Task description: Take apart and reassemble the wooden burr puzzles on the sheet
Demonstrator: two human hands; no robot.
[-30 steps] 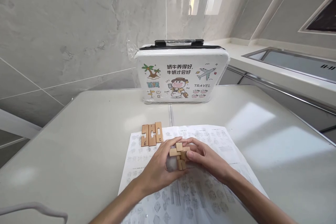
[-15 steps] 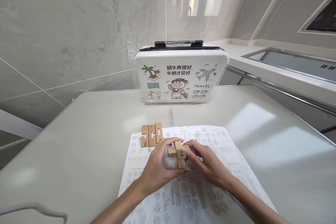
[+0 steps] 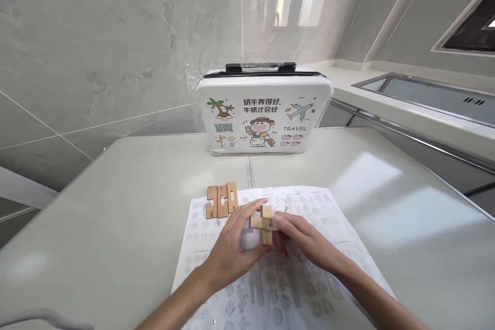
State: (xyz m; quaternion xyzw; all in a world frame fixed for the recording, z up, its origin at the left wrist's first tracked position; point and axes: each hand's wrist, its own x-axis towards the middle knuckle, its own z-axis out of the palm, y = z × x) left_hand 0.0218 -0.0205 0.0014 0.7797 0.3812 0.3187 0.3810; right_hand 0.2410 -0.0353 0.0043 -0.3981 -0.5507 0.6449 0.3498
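A small cross-shaped assembly of pale wooden blocks (image 3: 266, 237), one face marked with a Z-like sign, is held above a printed paper sheet (image 3: 209, 245). My left hand (image 3: 235, 240) grips it from the left, fingers over the top and thumb below. At its right side, my right hand (image 3: 303, 234) has its thumb and fingers on the marked block; some of those fingers are hidden behind the blocks. Three flat wooden pieces (image 3: 221, 201) with cut-outs and pen marks lie side by side at the sheet's upper left corner.
A white case (image 3: 266, 113) with cartoon prints and a black handle stands at the back, wrapped in clear plastic. Behind it rises a grey tiled wall. A counter with a sink (image 3: 429, 95) is at the right. A grey cable (image 3: 46, 315) lies at the lower left.
My right hand's fingers have shifted over the marked face, which now looks partly covered and turned. The whole view has moved slightly.
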